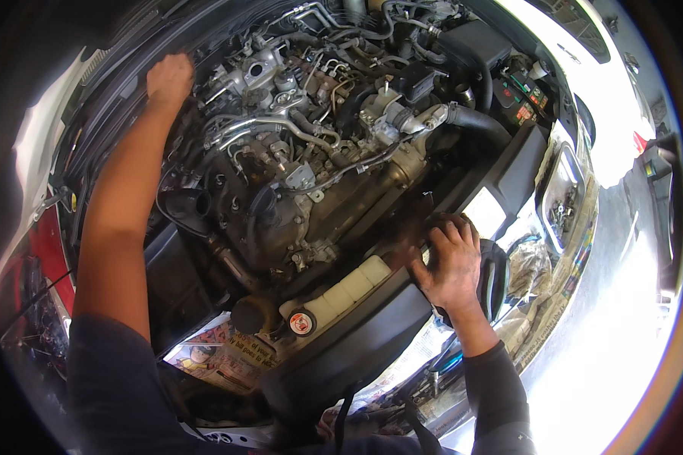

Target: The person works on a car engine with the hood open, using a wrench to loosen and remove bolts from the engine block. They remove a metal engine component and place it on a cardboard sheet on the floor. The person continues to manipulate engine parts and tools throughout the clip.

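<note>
Far to the left, my left hand (171,78) is closed in a fist at the side of the engine bay, next to the engine (281,136). Whatever its fingers hold, if anything, is hidden. My right hand (451,262) leans on the black plastic panel (379,322) along the front, its thumb apart from the fingers and the fingers lying over the edge. Left of that hand is a translucent plastic reservoir (349,288) with a round black cap (302,322). The engine is bare on top, with metal pipes, hoses and brackets showing.
A metal tray (561,201) with small loose parts rests on the right front edge. Printed paper sheets (224,356) lie at the near left. A battery (520,98) sits at the far right, and a thick black hose (478,125) runs near it. An open hose end (193,203) stands left of the engine.
</note>
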Demonstrator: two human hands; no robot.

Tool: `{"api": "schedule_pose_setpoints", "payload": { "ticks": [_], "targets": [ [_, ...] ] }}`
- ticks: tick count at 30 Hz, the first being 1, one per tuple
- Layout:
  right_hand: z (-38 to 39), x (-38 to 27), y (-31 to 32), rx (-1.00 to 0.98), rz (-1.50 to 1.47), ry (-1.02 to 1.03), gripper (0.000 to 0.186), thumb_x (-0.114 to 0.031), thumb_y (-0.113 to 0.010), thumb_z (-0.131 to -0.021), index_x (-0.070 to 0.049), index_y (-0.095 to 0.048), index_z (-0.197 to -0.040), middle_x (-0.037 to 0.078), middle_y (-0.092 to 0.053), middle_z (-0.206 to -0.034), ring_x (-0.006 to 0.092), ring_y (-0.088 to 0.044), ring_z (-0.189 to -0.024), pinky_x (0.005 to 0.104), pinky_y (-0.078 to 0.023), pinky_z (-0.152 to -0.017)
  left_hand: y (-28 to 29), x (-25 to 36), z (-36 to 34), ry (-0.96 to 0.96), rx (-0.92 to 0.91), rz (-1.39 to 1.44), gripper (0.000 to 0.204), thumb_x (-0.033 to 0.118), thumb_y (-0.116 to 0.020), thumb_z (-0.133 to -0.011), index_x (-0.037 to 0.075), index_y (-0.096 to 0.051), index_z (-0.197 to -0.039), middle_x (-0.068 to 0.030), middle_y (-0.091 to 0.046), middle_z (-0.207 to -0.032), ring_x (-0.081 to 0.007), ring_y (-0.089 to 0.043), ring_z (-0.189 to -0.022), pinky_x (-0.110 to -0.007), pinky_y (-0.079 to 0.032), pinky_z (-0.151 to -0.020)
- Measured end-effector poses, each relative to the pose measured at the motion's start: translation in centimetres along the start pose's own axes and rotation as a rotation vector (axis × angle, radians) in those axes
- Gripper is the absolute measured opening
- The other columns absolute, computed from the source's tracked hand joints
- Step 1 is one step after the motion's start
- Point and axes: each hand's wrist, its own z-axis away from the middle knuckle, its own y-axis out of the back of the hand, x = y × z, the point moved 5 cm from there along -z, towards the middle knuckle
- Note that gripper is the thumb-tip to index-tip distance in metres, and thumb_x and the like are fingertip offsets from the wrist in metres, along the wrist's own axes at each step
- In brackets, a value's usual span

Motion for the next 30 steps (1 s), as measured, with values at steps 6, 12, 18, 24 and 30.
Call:
{"api": "schedule_pose_setpoints", "payload": {
  "ticks": [6, 12, 18, 24, 30],
  "targets": [
    [0.0, 0.1, -0.4, 0.008, 0.026, -0.01, 0.031, -0.03, -0.078, -0.087, -0.005, -0.074, -0.104, 0.02, -0.07, -0.124, 0.0431, -0.061, -0.129, 0.0576, -0.041, -0.12, -0.4, -0.4, -0.9, 0.365, 0.396, 0.311, 0.064, 0.062, -0.043, -0.112, 0.011, -0.082, -0.117, -0.0261, -0.081, -0.113, -0.0515, -0.076, -0.109, -0.062, -0.061, -0.097],
    [-0.3, 0.1, -0.4, -0.012, 0.053, 0.02, 0.029, -0.029, -0.077, -0.087, -0.007, -0.073, -0.106, 0.019, -0.07, -0.122, 0.0431, -0.061, -0.128, 0.058, -0.04, -0.122, -3.7, -4.3, -5.0, 0.379, 0.297, 0.26, 0.06, 0.062, -0.042, -0.112, 0.018, -0.08, -0.124, -0.0255, -0.079, -0.121, -0.0514, -0.074, -0.115, -0.061, -0.06, -0.1],
    [-0.8, 0.0, -0.8, -0.02, 0.001, -0.026, 0.025, -0.026, -0.08, -0.082, -0.01, -0.075, -0.101, 0.014, -0.072, -0.121, 0.0407, -0.062, -0.129, 0.0576, -0.041, -0.122, -7.4, -5.7, -6.0, 0.665, 0.526, 0.549, 0.066, 0.068, -0.045, -0.106, 0.017, -0.079, -0.129, -0.0223, -0.08, -0.124, -0.0499, -0.073, -0.122, -0.059, -0.056, -0.107],
    [-0.6, -0.4, -0.5, -0.005, 0.002, -0.034, 0.023, -0.025, -0.08, -0.082, -0.009, -0.075, -0.097, 0.016, -0.071, -0.117, 0.0413, -0.062, -0.128, 0.0569, -0.041, -0.121, -7.2, -1.5, -2.5, 0.547, 0.887, 0.88, 0.039, 0.038, -0.083, -0.094, 0.005, -0.07, -0.111, -0.0173, -0.08, -0.11, -0.0382, -0.076, -0.105, -0.048, -0.057, -0.097],
    [-0.2, -0.2, -0.4, 0.019, 0.025, -0.006, 0.026, -0.028, -0.079, -0.085, -0.007, -0.073, -0.099, 0.018, -0.07, -0.118, 0.0415, -0.061, -0.129, 0.0577, -0.041, -0.122, -8.4, 1.1, 5.7, 0.414, 0.329, 1.15, 0.032, 0.02, -0.078, -0.096, 0.004, -0.072, -0.123, -0.0183, -0.079, -0.121, -0.0324, -0.073, -0.119, -0.043, -0.053, -0.107]
  ]
}}
